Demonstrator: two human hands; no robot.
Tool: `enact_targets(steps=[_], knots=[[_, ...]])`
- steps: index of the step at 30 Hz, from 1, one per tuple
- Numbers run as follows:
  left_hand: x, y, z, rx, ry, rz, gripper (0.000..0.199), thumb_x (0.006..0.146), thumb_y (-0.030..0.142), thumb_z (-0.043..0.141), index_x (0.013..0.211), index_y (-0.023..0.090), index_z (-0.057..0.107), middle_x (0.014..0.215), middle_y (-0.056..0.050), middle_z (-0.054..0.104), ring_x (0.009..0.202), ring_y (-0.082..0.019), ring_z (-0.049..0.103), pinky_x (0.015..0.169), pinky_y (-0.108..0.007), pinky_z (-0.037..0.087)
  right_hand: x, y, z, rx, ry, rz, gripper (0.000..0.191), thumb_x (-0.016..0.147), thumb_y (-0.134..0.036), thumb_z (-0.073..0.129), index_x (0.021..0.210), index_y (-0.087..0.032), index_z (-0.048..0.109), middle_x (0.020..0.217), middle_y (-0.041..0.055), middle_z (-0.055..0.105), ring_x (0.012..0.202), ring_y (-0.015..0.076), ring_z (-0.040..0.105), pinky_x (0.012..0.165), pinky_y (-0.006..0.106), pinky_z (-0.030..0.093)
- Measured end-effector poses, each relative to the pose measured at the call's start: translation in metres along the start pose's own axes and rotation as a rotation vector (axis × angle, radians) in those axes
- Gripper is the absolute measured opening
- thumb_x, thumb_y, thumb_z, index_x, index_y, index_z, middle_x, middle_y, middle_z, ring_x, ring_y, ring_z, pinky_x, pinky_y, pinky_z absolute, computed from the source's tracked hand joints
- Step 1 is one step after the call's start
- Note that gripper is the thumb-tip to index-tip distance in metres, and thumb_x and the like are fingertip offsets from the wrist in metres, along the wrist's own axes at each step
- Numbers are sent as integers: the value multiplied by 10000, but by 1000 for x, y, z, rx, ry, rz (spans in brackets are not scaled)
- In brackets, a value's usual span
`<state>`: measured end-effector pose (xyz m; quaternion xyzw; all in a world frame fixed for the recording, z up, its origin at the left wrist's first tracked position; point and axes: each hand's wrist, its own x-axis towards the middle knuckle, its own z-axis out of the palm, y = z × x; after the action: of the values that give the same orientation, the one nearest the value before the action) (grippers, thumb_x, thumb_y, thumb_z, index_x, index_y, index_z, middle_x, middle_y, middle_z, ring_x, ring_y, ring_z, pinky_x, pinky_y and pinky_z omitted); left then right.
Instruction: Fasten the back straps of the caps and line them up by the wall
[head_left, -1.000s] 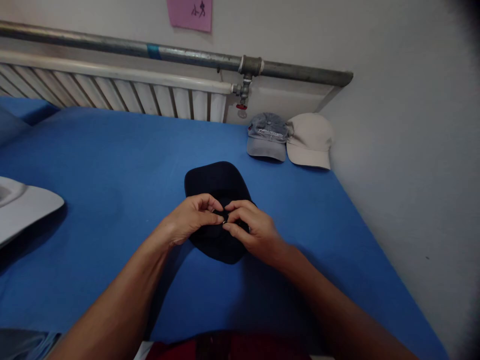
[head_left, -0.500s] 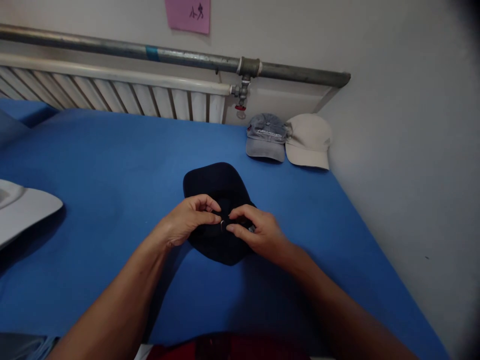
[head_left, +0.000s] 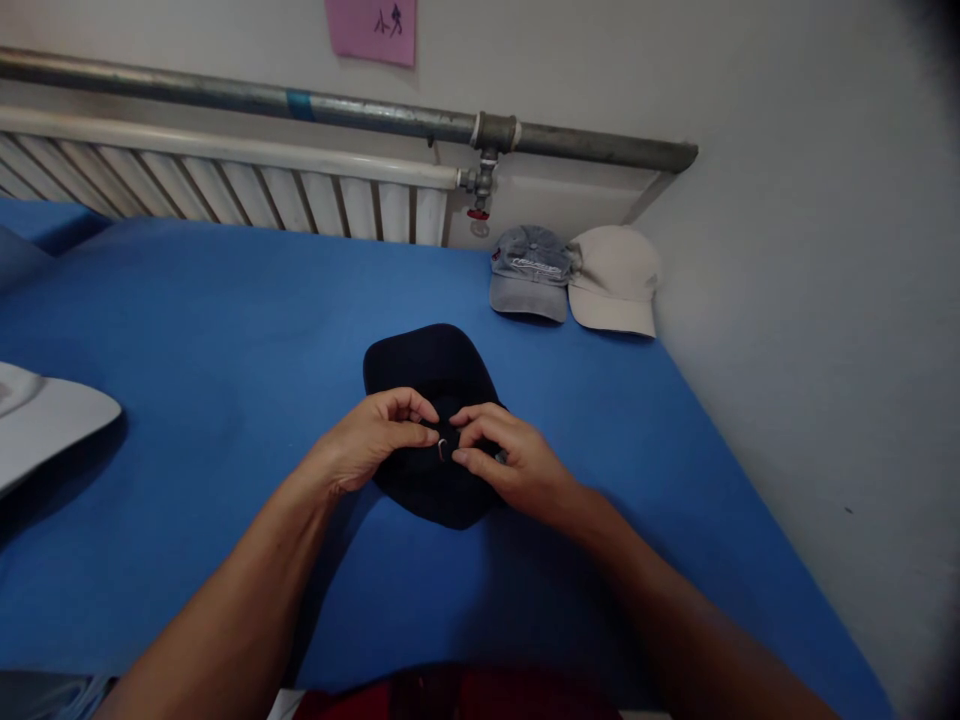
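Observation:
A black cap (head_left: 431, 358) lies on the blue surface in front of me, its brim toward the radiator. At its strap is a small metal buckle (head_left: 442, 449), between my two hands. My left hand (head_left: 379, 435) grips the cap's strap on the left side of the buckle, thumb and index finger close together. From the right, my right hand (head_left: 514, 455) holds the strap close to the buckle with thumb and fingertips. The dark fabric hides where the strap ends lie.
A grey-blue cap (head_left: 529, 272) and a cream cap (head_left: 615, 278) sit side by side at the back right, by the wall. A white hat brim (head_left: 64, 415) shows at the left edge. Behind the blue surface (head_left: 225, 330) run a radiator (head_left: 285, 195) and a metal pipe (head_left: 202, 90).
The fingers of my right hand have shifted slightly by the buckle, with the index finger stretched further forward. My left hand keeps its place on the cap.

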<state>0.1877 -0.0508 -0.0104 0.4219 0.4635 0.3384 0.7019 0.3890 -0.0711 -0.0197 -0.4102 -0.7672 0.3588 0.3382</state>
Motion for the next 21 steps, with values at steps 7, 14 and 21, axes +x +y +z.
enact_targets(steps=[7, 14, 21], knots=[[-3, 0, 1, 133, -23, 49, 220, 610, 187, 749, 788, 164, 623, 593, 73, 532, 536, -55, 450, 539, -203, 317, -2, -4, 7, -10, 81, -37, 151, 800, -133, 608, 682, -199, 539, 1008, 60, 637, 948, 173, 626, 828, 338, 484], [-3, 1, 3, 184, -22, 73, 211, 627, 215, 728, 783, 163, 597, 622, 61, 537, 571, -73, 456, 555, -215, 309, -5, -4, 14, -107, 116, -198, 111, 846, -133, 592, 762, -190, 549, 1074, 102, 626, 1018, 184, 610, 864, 341, 484], [-3, 1, 1, 291, -64, 133, 162, 715, 247, 688, 837, 181, 607, 718, 34, 565, 656, -108, 527, 621, -241, 400, -3, -2, 13, -138, 88, -136, 128, 880, -181, 548, 755, -205, 532, 873, 44, 617, 853, 164, 607, 767, 311, 481]])
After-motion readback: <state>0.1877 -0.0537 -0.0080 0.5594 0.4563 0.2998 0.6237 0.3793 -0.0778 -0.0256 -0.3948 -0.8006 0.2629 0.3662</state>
